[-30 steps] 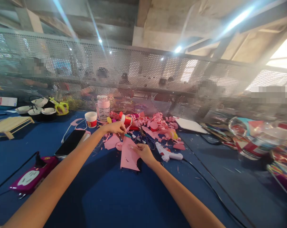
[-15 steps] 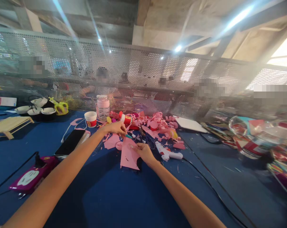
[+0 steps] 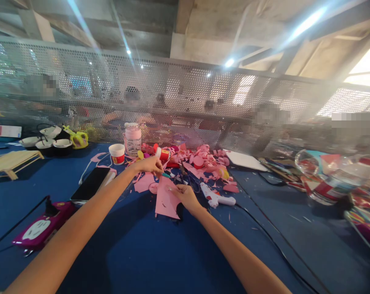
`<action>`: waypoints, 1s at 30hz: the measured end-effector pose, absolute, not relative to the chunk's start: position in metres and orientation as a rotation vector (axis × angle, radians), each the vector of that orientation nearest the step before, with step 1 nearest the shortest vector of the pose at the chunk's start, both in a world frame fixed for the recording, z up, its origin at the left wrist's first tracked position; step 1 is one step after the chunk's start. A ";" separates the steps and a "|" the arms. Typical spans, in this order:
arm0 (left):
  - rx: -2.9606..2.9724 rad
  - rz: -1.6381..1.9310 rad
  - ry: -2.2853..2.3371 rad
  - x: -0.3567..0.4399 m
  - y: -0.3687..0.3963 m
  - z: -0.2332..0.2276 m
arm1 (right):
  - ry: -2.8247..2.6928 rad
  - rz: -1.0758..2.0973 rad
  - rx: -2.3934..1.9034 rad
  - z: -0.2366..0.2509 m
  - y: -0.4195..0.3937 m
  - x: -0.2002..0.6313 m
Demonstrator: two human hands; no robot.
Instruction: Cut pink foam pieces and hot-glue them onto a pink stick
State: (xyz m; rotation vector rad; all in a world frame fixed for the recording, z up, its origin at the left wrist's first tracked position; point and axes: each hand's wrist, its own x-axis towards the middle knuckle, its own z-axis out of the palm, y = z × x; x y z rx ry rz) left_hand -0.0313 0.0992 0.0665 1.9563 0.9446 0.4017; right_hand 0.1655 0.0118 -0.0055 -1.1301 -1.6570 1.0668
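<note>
Looking down at a blue table (image 3: 160, 261) running the full width of the view, with a perforated metal screen (image 3: 185, 94) along its far edge. Big clear plastic bag of coloured stuff (image 3: 334, 177) sits at far right. A heap of pink paper scraps (image 3: 207, 161) lies mid-table, just beyond both hands. Magenta device (image 3: 39, 230) with a black cable is near left, well apart from the work. Dark phone (image 3: 91, 183) lies flat, left of the left forearm. Pink sheet (image 3: 166, 200) lies flat on the table at centre, near edge of the scrap heap. White glue gun (image 3: 217, 198) lies just right of the sheet, with a black cord trailing to the right. Pink jar (image 3: 132, 139) and a red-and-white cup (image 3: 117, 154) stand at the back left of the heap. Right hand (image 3: 186, 196) rests on the sheet's right edge, fingertips pinched on the paper. Left hand (image 3: 148, 164) is closed around a teal-tipped pen (image 3: 165, 175), tip at the sheet's top edge.
</note>
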 end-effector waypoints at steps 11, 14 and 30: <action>1.949 0.411 0.960 -0.031 0.096 0.069 | -1.639 1.069 -1.135 -0.002 0.010 0.164; 1.940 0.420 0.966 -0.030 0.096 0.067 | -1.639 1.073 -1.135 -0.001 0.009 0.164; 1.972 0.422 0.955 -0.031 0.098 0.066 | -1.643 1.092 -1.129 -0.004 0.011 0.165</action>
